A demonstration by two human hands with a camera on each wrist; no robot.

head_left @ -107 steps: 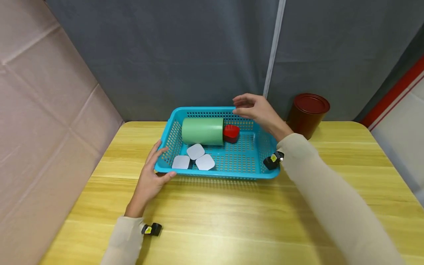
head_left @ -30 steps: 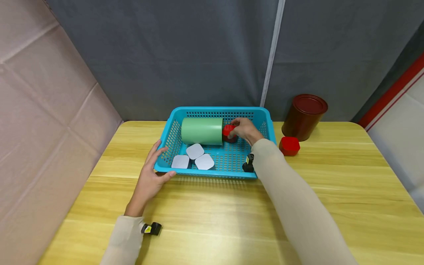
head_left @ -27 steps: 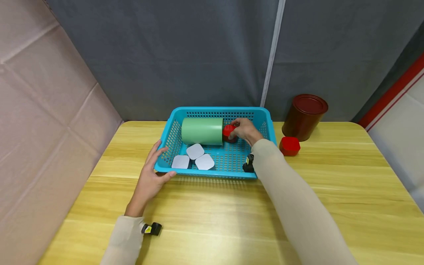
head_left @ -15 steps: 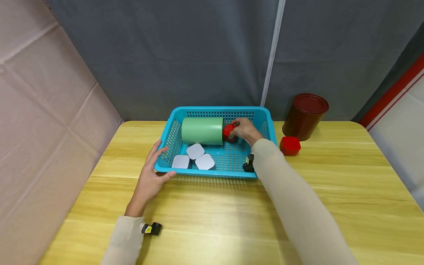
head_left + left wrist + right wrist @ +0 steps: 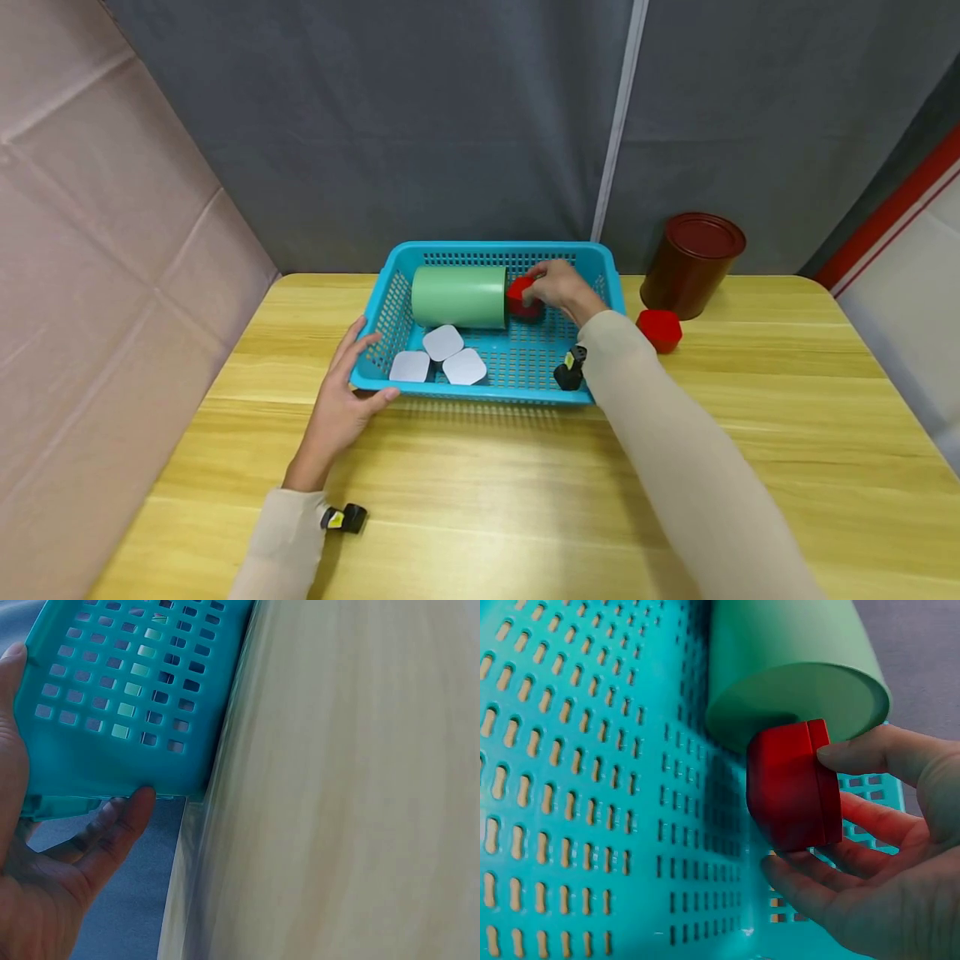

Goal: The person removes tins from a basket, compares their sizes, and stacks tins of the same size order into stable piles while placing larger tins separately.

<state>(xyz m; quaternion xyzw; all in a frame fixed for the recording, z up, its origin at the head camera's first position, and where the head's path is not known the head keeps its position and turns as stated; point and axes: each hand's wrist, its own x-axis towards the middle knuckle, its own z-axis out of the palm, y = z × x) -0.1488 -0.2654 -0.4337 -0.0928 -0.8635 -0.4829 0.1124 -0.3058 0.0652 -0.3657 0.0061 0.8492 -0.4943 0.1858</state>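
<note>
My right hand (image 5: 562, 287) reaches into the blue plastic basket (image 5: 525, 395) and pinches a small red box (image 5: 517, 293). In the right wrist view this box (image 5: 787, 787) is tilted, with thumb on one side and fingers below and behind. It sits by the end of a green cylinder (image 5: 459, 297) lying on its side. My left hand (image 5: 341, 408) rests at the basket's near left corner, fingers spread along the side, thumb at the front rim. The left wrist view shows that hand's fingertip (image 5: 142, 796) against the basket wall.
Three small white-topped blocks (image 5: 442, 342) lie in the basket's near left part. Outside, right of the basket, another red box (image 5: 660, 331) stands on the wooden table (image 5: 480, 500) before a dark red lidded can (image 5: 693, 265). A grey curtain (image 5: 420, 125) hangs behind.
Since half a second ago my right hand has risen slightly, tilting the red box. Against 3.6 seconds ago, it has moved down into the basket; the outside red box now shows. The left hand stays put.
</note>
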